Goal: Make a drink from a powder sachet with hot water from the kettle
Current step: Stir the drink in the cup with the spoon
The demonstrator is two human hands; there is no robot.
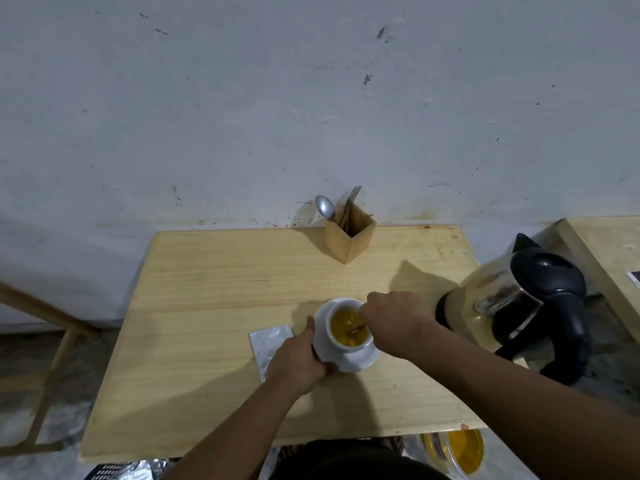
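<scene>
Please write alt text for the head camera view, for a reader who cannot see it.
A person's right hand stirs a yellow drink in a white cup on a saucer, steadied by the left hand. A silver sachet lies left of it, a kettle right.

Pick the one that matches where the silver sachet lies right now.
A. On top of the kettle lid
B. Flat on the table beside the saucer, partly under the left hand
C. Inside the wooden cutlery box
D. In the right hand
B: the sachet lies flat on the table, next to the saucer, with the left hand covering its near corner.
</scene>
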